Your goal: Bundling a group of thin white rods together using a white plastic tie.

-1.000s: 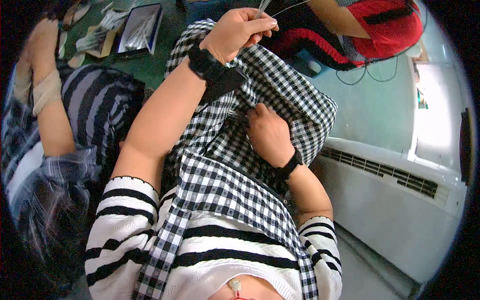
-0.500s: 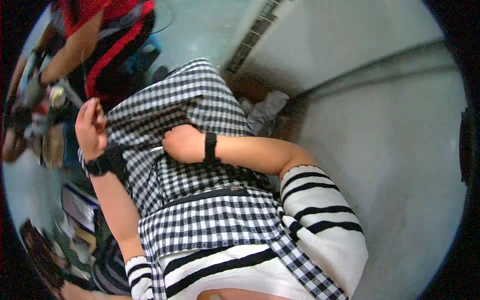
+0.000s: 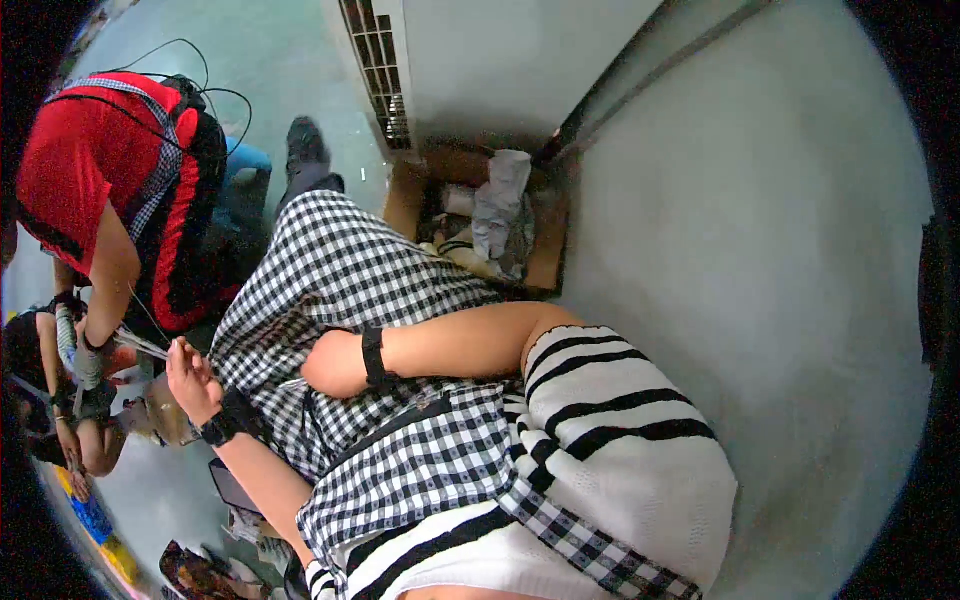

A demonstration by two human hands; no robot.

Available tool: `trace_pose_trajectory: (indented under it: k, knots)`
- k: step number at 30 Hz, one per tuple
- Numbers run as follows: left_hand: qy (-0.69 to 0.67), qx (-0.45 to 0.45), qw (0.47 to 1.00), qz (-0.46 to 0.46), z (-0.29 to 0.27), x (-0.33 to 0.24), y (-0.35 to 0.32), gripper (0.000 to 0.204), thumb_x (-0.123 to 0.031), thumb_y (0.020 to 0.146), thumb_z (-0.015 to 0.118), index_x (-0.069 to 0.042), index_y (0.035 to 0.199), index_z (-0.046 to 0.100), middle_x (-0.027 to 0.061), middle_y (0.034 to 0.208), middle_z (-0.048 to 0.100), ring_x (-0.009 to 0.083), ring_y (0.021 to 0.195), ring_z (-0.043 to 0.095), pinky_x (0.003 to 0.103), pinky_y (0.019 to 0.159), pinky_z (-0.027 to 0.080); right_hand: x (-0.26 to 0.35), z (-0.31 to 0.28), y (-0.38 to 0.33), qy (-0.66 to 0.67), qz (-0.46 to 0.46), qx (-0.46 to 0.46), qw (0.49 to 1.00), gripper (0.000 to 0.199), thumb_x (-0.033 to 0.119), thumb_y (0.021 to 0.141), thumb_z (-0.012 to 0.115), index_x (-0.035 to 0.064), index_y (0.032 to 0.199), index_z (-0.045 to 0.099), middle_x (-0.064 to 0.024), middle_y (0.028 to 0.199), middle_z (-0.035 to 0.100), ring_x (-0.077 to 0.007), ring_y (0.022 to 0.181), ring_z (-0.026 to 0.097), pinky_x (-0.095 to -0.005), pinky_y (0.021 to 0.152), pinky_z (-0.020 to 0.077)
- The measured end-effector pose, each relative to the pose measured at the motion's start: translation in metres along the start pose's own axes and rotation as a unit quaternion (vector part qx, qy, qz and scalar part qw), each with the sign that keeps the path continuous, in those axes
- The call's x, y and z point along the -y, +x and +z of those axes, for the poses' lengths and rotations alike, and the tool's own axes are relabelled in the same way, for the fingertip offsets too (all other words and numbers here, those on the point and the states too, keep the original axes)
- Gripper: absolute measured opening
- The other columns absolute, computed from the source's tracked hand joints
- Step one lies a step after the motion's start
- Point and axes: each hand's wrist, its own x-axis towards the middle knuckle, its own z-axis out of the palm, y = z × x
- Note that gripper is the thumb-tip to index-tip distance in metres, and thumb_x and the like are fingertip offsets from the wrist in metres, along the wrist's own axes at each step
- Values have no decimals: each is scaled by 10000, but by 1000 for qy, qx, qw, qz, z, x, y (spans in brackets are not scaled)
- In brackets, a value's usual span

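My left hand (image 3: 195,383) is raised at the left of my lap, a black band on its wrist. Its fingers are curled in, thumb near the fingertips; whatever they pinch is too small to make out. Beyond the fingertips a thin grey strip (image 3: 145,343) runs towards a co-worker's hands, and I cannot tell whether my fingers touch it. My right hand (image 3: 335,363) rests closed on my black-and-white checked apron (image 3: 350,260), also with a black wristband. Its fingers are hidden by the back of the hand, beside a small white edge (image 3: 290,382) on the cloth.
A person in a red shirt (image 3: 75,165) bends over at the left, dark cables on their back. Another person's arm (image 3: 60,400) is beyond. A cardboard box (image 3: 545,262) with scraps stands by my knee, against a pale cabinet (image 3: 490,80) with a vent. Loose things lie lower left.
The view has swung, bringing the box, my shoe and the person in red more fully into sight. Both hands appear lower in the picture, their poses much the same.
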Motion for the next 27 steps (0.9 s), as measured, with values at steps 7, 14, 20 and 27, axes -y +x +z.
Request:
trace_pose_trajectory:
  k: [7,14,20,27]
  knots:
    - [-122,18,990,74,-21,-2,-43,138,-197,920,514,-62,916,539,1,781,517,52,564,412,188,469,308,-41,15,16,50,76,81,993,177,162,752,550,9,755,640,-180,765,635,-352,713,604,-450,639,478]
    - [-52,-97,989,99,-49,-35,-95,136,-182,923,513,-55,879,536,11,742,515,52,548,411,164,467,320,-25,10,25,26,31,116,992,198,202,785,561,33,877,610,-165,825,631,-345,790,602,-457,683,477]
    - [-41,-10,999,22,-20,-5,-134,130,-165,918,512,-52,852,518,17,710,515,57,503,392,179,429,299,-25,-11,19,50,54,118,990,181,200,798,584,29,857,601,-162,805,631,-341,774,606,-447,677,470]
    - [14,-25,999,-14,-13,-17,-176,175,-152,893,534,2,811,542,30,655,514,70,432,375,197,399,273,-1,-34,28,83,-30,85,992,212,238,824,553,39,889,590,-172,811,622,-354,789,599,-455,692,475]
